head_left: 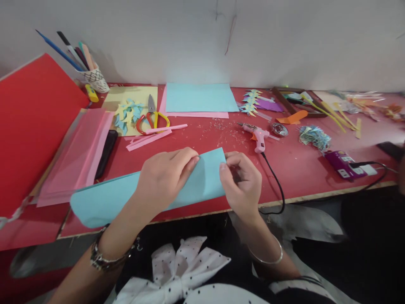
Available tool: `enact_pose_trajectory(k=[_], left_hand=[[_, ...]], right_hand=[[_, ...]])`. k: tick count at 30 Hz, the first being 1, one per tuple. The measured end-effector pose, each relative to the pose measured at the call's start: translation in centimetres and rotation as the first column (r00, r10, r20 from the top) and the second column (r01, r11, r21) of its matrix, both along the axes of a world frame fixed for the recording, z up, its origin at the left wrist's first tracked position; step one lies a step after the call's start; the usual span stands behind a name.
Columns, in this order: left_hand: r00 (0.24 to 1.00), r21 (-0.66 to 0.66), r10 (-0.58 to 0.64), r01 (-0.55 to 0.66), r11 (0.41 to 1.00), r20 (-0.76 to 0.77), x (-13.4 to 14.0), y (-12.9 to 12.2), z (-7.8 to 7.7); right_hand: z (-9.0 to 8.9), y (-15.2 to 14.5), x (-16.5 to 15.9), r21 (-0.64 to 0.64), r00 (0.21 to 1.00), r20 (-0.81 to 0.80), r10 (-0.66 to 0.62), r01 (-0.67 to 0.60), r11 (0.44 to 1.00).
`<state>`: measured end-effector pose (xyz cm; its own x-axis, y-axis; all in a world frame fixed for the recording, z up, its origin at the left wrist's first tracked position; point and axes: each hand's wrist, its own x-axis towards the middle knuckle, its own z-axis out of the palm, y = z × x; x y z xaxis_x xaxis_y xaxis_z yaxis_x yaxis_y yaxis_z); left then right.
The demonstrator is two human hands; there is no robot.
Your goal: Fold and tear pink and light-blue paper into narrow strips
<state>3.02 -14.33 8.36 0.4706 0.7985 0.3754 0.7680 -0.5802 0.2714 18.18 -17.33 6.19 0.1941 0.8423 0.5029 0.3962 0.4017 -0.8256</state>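
Note:
A long folded sheet of light blue paper (205,181) lies slantwise along the front edge of the red table, its left end bending over the edge. My left hand (167,171) grips its upper edge, thumb and fingers pinched together near the middle. At the paper's right end, my right hand (242,181) pinches the short edge between thumb and curled fingers. Beyond my left hand lie pink paper strips (152,138) and scissors (152,116) with red and yellow handles. A pink glue gun (258,137) rests past my right hand, its black cord running over the table edge.
Pink sheets (74,156) and a large red sheet (34,131) cover the left side. A pen cup (95,79) stands at the back left. Blue sheets (202,98) lie by the wall. A purple power adapter (344,164) and a tray (284,103) occupy the right.

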Motion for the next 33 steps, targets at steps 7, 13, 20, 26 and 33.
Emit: enact_pose_trajectory(k=[7, 13, 20, 26, 33], left_hand=[[0.998, -0.014, 0.059, -0.059, 0.998, -0.031, -0.03, -0.32, 0.49], [0.999, 0.036, 0.039, -0.039, 0.999, -0.022, -0.01, -0.43, 0.5], [1.0, 0.113, 0.004, -0.001, 0.994, -0.025, 0.0, -0.5, 0.34], [1.0, 0.138, -0.003, 0.006, 0.99, -0.024, 0.11, -0.49, 0.48], [0.998, 0.178, 0.027, -0.018, 0.984, -0.05, 0.18, -0.44, 0.36]], right_hand=[[0.13, 0.04, 0.1, -0.032, 1.0, -0.003, -0.023, 0.022, 0.999], [0.32, 0.0, -0.06, -0.003, 0.998, 0.027, -0.058, 0.058, 0.998], [0.29, 0.05, -0.13, 0.024, 0.997, 0.019, -0.08, 0.079, 0.997], [0.18, 0.1, -0.17, 0.031, 0.997, 0.002, -0.08, 0.08, 0.996], [0.14, 0.1, -0.22, 0.043, 0.994, 0.003, -0.111, 0.11, 0.993]])
